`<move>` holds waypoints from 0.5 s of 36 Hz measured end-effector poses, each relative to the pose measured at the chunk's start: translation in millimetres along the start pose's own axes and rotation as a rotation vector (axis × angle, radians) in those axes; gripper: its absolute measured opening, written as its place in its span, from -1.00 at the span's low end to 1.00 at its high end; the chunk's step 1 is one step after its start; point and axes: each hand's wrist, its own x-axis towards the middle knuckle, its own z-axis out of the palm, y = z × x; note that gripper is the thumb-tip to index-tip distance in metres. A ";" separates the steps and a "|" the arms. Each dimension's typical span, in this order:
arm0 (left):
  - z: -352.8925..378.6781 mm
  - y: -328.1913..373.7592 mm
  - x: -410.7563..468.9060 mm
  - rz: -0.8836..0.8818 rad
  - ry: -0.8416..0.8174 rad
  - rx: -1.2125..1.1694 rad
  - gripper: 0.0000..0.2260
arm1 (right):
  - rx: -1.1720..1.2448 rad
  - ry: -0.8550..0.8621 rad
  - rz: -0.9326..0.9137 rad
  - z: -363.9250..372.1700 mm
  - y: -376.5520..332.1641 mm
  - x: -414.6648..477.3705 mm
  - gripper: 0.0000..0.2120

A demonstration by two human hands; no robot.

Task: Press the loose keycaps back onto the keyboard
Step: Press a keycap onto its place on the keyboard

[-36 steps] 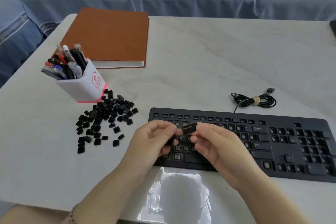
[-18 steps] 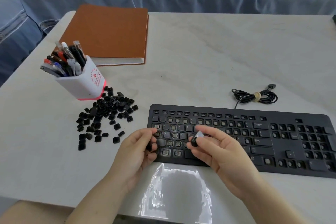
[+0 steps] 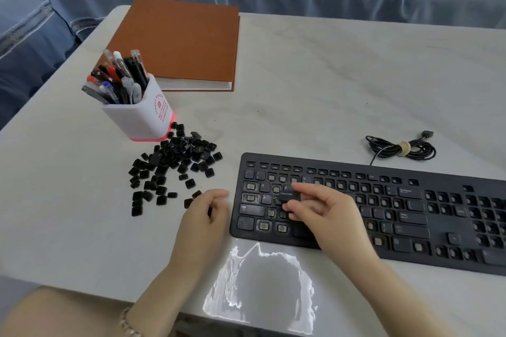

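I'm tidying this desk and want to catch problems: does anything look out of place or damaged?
The keyboard has many bare sockets where keycaps are missing. The loose keycaps lie scattered in a heap on the table beside the pen holder. The right hand pinches one wide keycap above the keyboard.

Your R hand (image 3: 325, 216) hides the keyboard (image 3: 356, 166) rows under it, so you can't tell which sockets there are bare. The keycap (image 3: 289, 195) it pinches has white print, too small to read. The keyboard's R end is cut off by the frame edge. Your L hand (image 3: 204, 223) curls over sth dark; can't tell if it's a cap. Legends on the pile (image 3: 175, 164): too small. Red print on the cup (image 3: 142, 120): unreadable. Both forearms run off the bottom edge.
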 end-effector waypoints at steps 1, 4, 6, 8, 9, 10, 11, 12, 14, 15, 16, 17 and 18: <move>1.6 -1.8 -0.4 0.013 -0.011 0.018 -0.86 | -0.063 0.011 -0.030 4.1 1.2 3.4 -0.73; 3.2 -7.8 -0.5 0.073 -0.043 0.135 -0.87 | -0.187 0.032 -0.084 16.8 5.2 13.1 -0.80; 3.3 -8.5 -0.3 0.100 -0.070 0.192 -0.84 | -0.265 0.044 -0.142 25.2 8.2 19.1 -0.81; 1.5 -8.4 1.5 0.099 -0.084 0.187 -0.82 | -0.373 0.057 -0.241 34.8 11.8 24.9 -0.82; 0.6 -8.2 2.8 0.093 -0.088 0.170 -0.82 | -0.419 0.071 -0.284 39.1 13.8 27.6 -0.82; -0.4 -7.8 4.4 0.085 -0.094 0.152 -0.80 | -0.455 0.086 -0.315 43.0 16.5 30.1 -0.82; -1.4 -7.0 6.2 0.076 -0.103 0.137 -0.78 | -0.487 0.099 -0.339 46.1 19.4 32.2 -0.81; -2.1 -6.5 8.1 0.067 -0.114 0.129 -0.76 | -0.514 0.114 -0.352 48.8 22.4 33.9 -0.80; -3.2 -6.2 11.2 0.049 -0.128 0.122 -0.76 | -0.541 0.147 -0.357 51.8 26.3 35.6 -0.79; -3.6 -6.6 12.5 0.040 -0.130 0.119 -0.77 | -0.545 0.156 -0.359 52.4 27.3 35.8 -0.79; -3.9 -7.8 13.3 0.031 -0.131 0.116 -0.78 | -0.542 0.161 -0.361 52.5 27.5 35.8 -0.79; -3.9 -8.6 14.0 0.027 -0.131 0.111 -0.79 | -0.537 0.159 -0.360 52.5 27.4 35.7 -0.79; -4.0 -9.5 14.1 0.026 -0.131 0.108 -0.80 | -0.535 0.153 -0.358 52.5 26.8 35.9 -0.80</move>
